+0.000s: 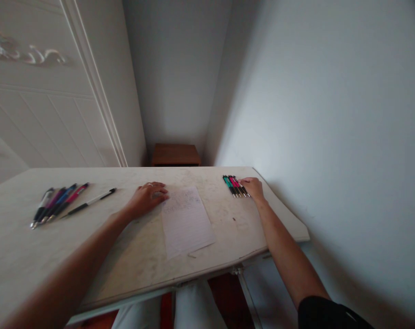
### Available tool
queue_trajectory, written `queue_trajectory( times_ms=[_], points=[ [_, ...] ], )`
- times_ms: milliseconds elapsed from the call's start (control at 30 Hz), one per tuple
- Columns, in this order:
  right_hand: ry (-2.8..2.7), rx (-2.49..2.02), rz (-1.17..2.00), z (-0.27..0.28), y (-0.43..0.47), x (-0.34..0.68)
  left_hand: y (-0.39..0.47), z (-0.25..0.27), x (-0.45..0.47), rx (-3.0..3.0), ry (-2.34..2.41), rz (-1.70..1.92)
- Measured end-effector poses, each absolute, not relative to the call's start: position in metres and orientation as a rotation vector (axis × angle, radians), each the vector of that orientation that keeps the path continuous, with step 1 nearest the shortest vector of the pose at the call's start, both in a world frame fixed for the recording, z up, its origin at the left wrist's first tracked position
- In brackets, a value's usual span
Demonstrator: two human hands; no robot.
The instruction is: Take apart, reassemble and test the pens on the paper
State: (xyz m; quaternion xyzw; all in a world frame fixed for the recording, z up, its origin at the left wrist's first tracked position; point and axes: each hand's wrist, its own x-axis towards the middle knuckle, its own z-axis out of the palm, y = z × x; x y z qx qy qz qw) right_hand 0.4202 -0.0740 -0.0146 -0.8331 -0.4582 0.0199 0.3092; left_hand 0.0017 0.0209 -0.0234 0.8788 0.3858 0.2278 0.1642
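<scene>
My left hand (148,197) lies on the table, fingers extended, its fingertips at the upper left edge of a lined sheet of paper (189,228) with handwriting on its top part. A ring shows on one finger. At the table's far right, my right hand (252,186) pinches the upper end of a pen (243,187) with a dark grip. This pen lies at the right end of a neat row of pens (232,186), with green and pink barrels among them. The fingertips partly cover the held pen.
On the left of the white table (125,265) lie a fanned group of several pens (58,203) and a separate white and black pen (91,202). A wall (330,137) borders the right side. Behind stand a white cabinet (56,114) and a small brown wooden piece (175,154).
</scene>
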Motion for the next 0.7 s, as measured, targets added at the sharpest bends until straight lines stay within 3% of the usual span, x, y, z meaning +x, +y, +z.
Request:
queue_trajectory(
  times_ms=[700],
  points=[
    [-1.259, -2.227, 0.008, -0.0087, -0.0762, 0.4094, 0.0195, -0.0224, 0.0025, 2.5, 1.132, 0.636]
  ],
)
